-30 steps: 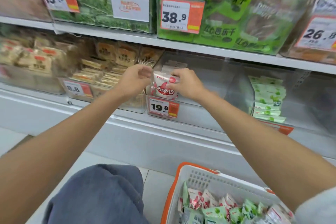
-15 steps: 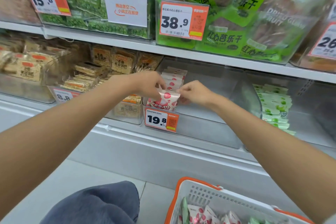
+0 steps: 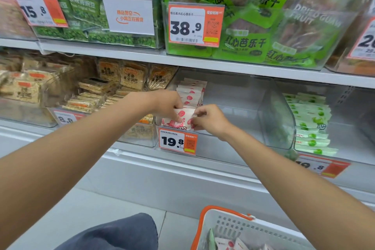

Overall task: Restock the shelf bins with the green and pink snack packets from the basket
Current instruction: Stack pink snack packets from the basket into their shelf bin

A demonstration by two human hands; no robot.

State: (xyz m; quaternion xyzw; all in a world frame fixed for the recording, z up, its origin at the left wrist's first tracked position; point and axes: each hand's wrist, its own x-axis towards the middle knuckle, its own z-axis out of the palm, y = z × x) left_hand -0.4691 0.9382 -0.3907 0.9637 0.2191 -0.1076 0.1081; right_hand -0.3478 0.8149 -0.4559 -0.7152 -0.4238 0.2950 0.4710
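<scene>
Bin edge [image 3: 239, 141]: left hand [image 3: 166, 105], right hand [image 3: 210, 120] pinch packet [image 3: 183, 121].

Shop aisle: price tags [image 3: 178, 141] on stocked shelf bins [image 3: 223, 95] (snack packets).

We face a white shelving unit whose upper shelf board [image 3: 203, 63] carries green pea bags [image 3: 87, 6] and dried guava bags [image 3: 253, 42] behind an orange 38.9 price tag [image 3: 195, 24]. Below, a white base panel [image 3: 162, 178] meets the pale tiled floor [image 3: 81, 209], evenly lit.
</scene>
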